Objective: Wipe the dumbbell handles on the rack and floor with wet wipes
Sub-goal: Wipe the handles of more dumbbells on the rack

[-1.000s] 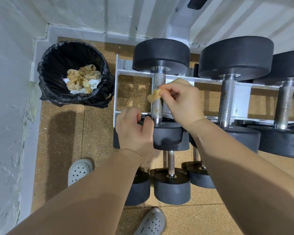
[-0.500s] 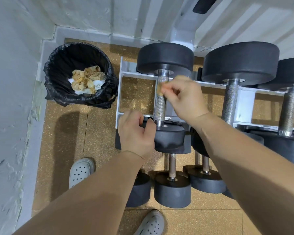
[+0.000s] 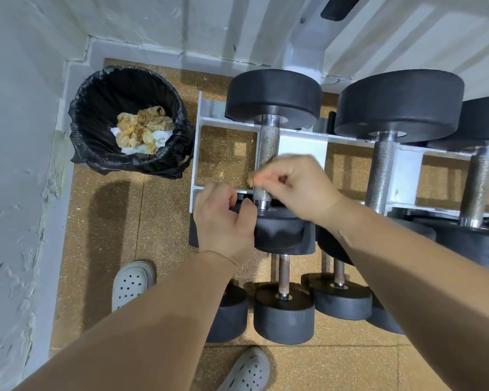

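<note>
Right hand has slid down the handle toward the near head, wipe pinched in curled fingers against the handle's left side. Handle runs straight away from the body on the rack, its bare length beyond the fingers. Left hand, nearer, curls over the head's rim.

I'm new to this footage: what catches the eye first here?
The right hand pinches a browned wipe against the leftmost rack dumbbell's handle, while the left hand grips its near weight. In the left corner, a black bin holds used wipes.
</note>
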### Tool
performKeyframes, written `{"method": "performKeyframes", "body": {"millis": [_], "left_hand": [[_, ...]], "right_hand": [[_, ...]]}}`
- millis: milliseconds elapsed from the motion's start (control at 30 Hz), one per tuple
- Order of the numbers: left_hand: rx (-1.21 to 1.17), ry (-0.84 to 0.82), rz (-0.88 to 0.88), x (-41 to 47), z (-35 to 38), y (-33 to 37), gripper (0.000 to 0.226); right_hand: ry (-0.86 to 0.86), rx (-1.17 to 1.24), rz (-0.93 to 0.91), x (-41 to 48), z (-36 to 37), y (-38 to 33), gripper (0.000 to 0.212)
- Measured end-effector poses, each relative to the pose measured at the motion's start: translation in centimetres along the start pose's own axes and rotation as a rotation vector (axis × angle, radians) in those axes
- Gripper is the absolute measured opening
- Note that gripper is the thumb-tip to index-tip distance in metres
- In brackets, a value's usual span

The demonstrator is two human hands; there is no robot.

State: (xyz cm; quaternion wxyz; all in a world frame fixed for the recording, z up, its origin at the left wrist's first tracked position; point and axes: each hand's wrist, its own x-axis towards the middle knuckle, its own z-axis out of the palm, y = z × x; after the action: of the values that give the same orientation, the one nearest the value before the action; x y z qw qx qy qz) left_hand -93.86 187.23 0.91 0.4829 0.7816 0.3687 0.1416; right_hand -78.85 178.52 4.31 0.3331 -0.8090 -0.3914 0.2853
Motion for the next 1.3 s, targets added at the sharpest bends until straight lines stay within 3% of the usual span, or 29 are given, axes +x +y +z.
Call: {"method": "performKeyframes", "body": {"millis": [100, 267, 400, 500, 633, 700, 767, 833, 900, 967, 1067, 1200, 1300], "left_hand": [[0.005, 0.002, -0.004, -0.1, -0.1, 0.1, 0.023], [-0.006, 0.007, -0.014, -0.1, -0.1, 0.2, 0.024], [-0.004, -0.003, -0.012, 0.0, -0.1, 0.2, 0.023], [-0.001, 0.001, -0.019, -0.2, -0.2, 0.2, 0.024], [-0.019, 0.005, -0.011, -0.3, -0.2, 0.0, 0.025], [-0.026, 0.011, 0.019, -0.2, -0.2, -0.1, 0.025], [-0.06, 0.014, 0.004, -0.2, -0.3, 0.1, 0.026], [-0.077, 0.018, -0.028, -0.2, -0.3, 0.4, 0.027], [-0.05, 0.061, -0.03, -0.3, -0.3, 0.5, 0.026], [-0.056, 0.108, -0.015, -0.2, -0.1, 0.6, 0.026], [-0.09, 0.137, -0.031, -0.8, -0.6, 0.5, 0.028], [-0.107, -0.018, -0.068, -2.3, -2.0, -0.2, 0.039], [-0.197, -0.14, -0.097, -2.7, -3.4, -1.1, 0.041]], "right_hand": [[-0.061, -0.089, -0.085, 0.6, -0.6, -0.3, 0.012], [0.224, -0.193, -0.063, 3.3, -0.7, -0.7, 0.014], [0.032, -0.045, 0.033, -0.4, 0.1, -1.1, 0.013], [-0.066, -0.162, -0.031, 0.7, -0.7, -1.1, 0.01], [0.243, -0.301, -0.03, 4.2, -1.6, -1.8, 0.015], [0.313, -0.301, 0.029, 4.1, -1.2, -1.9, 0.016], [0.234, -0.263, 0.064, 2.8, -0.9, -2.1, 0.015], [0.043, -0.251, 0.085, 1.3, -0.6, -2.6, 0.012], [-0.152, -0.294, 0.063, 0.2, -0.3, -3.3, 0.01], [-0.229, -0.39, 0.007, 0.1, -0.4, -3.9, 0.01], [-0.097, -0.568, -0.033, 2.3, -0.2, -4.5, 0.017], [0.166, -0.7, 0.104, 5.0, -0.3, -4.4, 0.025], [0.028, -0.624, 0.042, 3.0, -0.1, -4.7, 0.019]]}}
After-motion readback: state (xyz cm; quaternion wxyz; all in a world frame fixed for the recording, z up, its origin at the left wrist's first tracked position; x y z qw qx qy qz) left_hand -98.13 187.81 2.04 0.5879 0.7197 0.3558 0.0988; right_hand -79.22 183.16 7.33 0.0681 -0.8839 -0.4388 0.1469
